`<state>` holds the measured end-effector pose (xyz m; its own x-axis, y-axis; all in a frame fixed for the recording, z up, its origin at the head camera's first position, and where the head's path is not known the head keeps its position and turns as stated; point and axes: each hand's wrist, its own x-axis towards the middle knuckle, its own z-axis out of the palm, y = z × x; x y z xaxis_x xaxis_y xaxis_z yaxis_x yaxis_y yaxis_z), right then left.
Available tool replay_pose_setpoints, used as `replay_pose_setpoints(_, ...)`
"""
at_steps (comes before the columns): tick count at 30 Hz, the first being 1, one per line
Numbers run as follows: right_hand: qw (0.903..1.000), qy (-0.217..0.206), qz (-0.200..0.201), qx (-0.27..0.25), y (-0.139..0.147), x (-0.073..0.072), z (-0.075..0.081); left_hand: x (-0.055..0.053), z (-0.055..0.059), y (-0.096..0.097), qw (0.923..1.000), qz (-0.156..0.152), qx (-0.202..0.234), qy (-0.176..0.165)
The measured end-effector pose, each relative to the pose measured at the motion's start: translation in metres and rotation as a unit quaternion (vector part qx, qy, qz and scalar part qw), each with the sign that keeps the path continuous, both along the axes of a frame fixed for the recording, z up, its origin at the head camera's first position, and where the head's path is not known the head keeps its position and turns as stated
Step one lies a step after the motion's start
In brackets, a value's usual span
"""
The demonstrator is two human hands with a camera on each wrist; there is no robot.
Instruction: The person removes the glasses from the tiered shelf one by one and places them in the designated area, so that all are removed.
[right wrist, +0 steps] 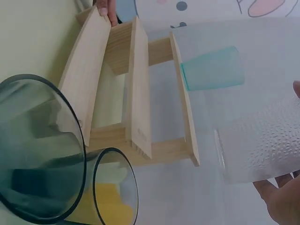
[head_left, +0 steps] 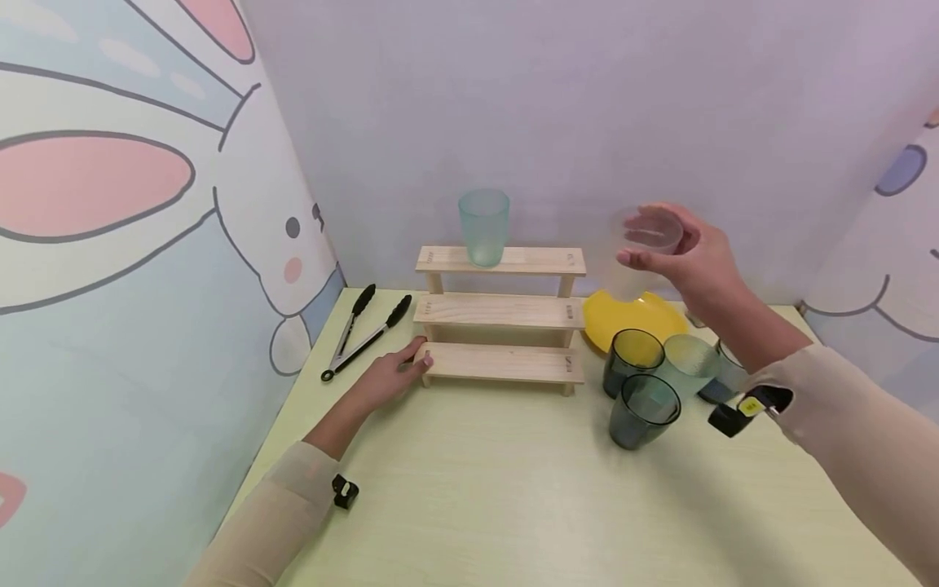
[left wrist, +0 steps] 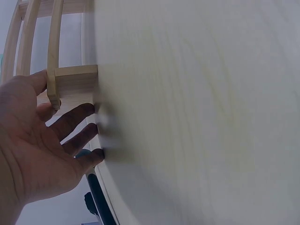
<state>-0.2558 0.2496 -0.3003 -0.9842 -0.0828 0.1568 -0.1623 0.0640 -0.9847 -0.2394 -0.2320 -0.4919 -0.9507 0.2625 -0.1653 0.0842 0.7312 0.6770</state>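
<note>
A three-tier wooden rack (head_left: 499,311) stands against the back wall. My left hand (head_left: 389,375) grips the left end of its lowest board, thumb on top; in the left wrist view the other fingers (left wrist: 77,140) spread towards the tabletop. On the top board, left of centre, a pale teal tumbler (head_left: 484,228) is upright. My right hand (head_left: 697,249) holds a clear textured tumbler (right wrist: 267,140) in the air, right of the rack. Its fingers and thumb go around the upper part.
Two dark grey glasses (head_left: 644,414), a pale green glass (head_left: 692,360) and another glass (head_left: 731,371) stand right of the rack, partly before a yellow plate (head_left: 600,318). Black-tipped tongs (head_left: 365,338) lie open at the left. Walls border the table at the back and left.
</note>
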Motion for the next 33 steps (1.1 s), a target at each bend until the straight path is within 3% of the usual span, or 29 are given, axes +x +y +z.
replay_pose_setpoints(4,0.9995,0.002,0.003,0.031,0.007,0.011,-0.001,0.000,0.000,0.000,1.0000,0.001,-0.001,0.000)
replay_pose_setpoints(9,0.9870,0.011,-0.011,0.160,0.015,0.026,-0.005,0.000,0.001,0.001,1.0000,0.003,-0.003,-0.002)
replay_pose_setpoints(11,0.9826,0.014,-0.014,0.185,0.019,0.031,-0.008,0.001,0.001,0.001,1.0000,0.005,-0.003,-0.004)
replay_pose_setpoints(17,0.9788,-0.003,-0.027,0.203,0.033,0.045,-0.018,0.000,0.000,0.001,0.9999,0.008,-0.006,-0.004)
replay_pose_setpoints(24,0.9648,-0.007,-0.035,0.261,0.053,0.063,-0.032,-0.001,-0.002,0.002,0.9998,0.011,-0.013,-0.005)
replay_pose_setpoints(33,0.9653,0.001,-0.036,0.259,0.071,0.082,-0.047,-0.002,-0.002,0.001,0.9998,0.010,-0.014,-0.003)
